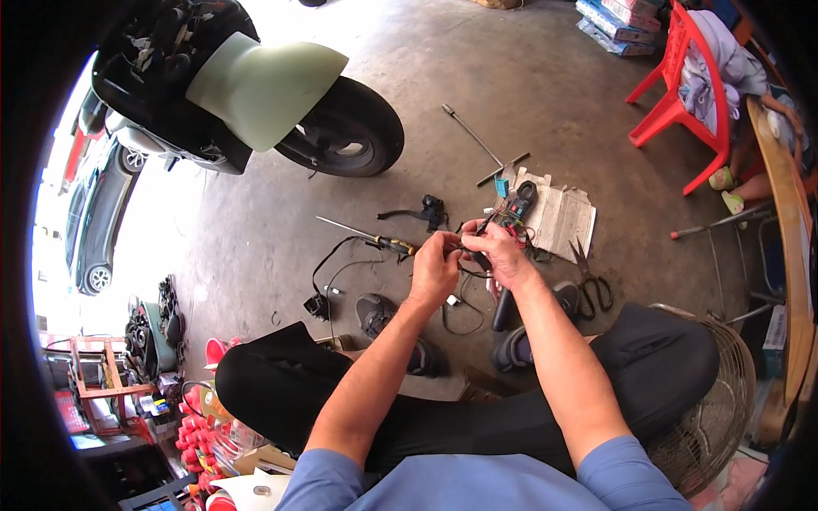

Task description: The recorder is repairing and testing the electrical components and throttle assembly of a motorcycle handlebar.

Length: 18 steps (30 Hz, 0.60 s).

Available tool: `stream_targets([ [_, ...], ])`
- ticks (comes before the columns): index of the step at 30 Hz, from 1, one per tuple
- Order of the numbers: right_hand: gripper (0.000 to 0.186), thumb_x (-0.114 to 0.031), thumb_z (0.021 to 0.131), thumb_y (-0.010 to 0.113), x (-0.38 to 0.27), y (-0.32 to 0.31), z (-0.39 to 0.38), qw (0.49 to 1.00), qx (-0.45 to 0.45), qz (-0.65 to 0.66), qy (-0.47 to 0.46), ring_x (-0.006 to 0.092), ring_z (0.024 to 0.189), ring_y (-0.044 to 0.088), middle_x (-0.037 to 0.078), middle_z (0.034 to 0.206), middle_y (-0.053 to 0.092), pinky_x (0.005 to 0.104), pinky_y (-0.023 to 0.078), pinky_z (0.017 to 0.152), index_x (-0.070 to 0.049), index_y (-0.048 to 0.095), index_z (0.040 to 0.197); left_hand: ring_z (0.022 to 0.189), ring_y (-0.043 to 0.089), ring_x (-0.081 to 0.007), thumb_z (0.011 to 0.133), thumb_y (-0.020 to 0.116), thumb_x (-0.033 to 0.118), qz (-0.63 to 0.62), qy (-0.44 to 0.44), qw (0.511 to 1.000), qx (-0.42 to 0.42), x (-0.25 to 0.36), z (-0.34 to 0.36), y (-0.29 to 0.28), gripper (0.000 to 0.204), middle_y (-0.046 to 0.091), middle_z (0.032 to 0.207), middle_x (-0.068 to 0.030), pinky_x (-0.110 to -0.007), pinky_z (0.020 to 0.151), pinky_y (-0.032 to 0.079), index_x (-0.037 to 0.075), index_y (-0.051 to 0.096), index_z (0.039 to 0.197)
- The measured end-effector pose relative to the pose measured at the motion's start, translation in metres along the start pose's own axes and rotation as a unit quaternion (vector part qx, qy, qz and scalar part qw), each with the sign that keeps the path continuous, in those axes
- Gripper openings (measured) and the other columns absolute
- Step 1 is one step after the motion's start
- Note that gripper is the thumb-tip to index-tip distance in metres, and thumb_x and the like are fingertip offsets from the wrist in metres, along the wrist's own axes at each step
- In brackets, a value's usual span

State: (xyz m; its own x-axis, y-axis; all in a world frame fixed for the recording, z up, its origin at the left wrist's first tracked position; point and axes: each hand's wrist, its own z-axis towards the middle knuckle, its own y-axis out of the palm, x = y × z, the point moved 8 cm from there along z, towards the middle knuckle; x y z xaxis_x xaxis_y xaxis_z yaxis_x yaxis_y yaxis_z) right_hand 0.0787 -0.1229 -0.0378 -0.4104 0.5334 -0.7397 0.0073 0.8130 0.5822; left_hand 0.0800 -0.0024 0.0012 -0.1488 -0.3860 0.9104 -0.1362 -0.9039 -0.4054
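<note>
Above the floor, my left hand (436, 271) and my right hand (504, 255) are close together, fingers pinched on a thin black cable (474, 272). Part of the cable is hidden by the fingers. Just beyond my right hand lies a clamp meter (521, 201) with a dark jaw, partly on a torn piece of cardboard (567, 217). A screwdriver (388, 244) with a yellow-and-black handle points away to the left of my left hand. Black-handled scissors (594, 285) lie to the right of my right forearm.
A motorcycle front wheel (362, 132) under a pale green fender (264, 85) stands at far left. A T-handle wrench (477, 140), a black wired part (430, 211) and a black connector (317, 305) lie on the floor. Right are a red chair (694, 111), wooden table (788, 247) and fan cage (711, 409).
</note>
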Motion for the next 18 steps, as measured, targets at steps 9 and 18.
stream_targets([
  [9,0.021,-0.019,0.081,0.069,-0.016,-0.024,0.0,0.923,0.087,-0.375,-0.015,0.0126,0.076,0.06,0.007,0.081,0.068,0.0296,0.048,0.069,0.001,0.067,0.089,0.07,0.065,-0.0129,0.086,0.06,-0.001,-0.052,-0.105,0.993,0.008,-0.019,0.001,-0.002,0.018,0.067,0.084,-0.0085,-0.027,0.062,0.053,-0.003,0.062,0.103],
  [18,0.014,-0.01,0.082,0.067,-0.017,-0.025,-0.004,0.888,0.169,-0.402,-0.146,0.0129,0.068,0.062,0.008,0.079,0.068,0.03,0.05,0.064,0.0,0.064,0.091,0.068,0.062,-0.0108,0.088,0.059,0.0,-0.252,-0.168,0.953,-0.003,-0.031,-0.004,0.014,0.019,0.064,0.086,-0.005,-0.024,0.062,0.052,-0.003,0.06,0.107],
])
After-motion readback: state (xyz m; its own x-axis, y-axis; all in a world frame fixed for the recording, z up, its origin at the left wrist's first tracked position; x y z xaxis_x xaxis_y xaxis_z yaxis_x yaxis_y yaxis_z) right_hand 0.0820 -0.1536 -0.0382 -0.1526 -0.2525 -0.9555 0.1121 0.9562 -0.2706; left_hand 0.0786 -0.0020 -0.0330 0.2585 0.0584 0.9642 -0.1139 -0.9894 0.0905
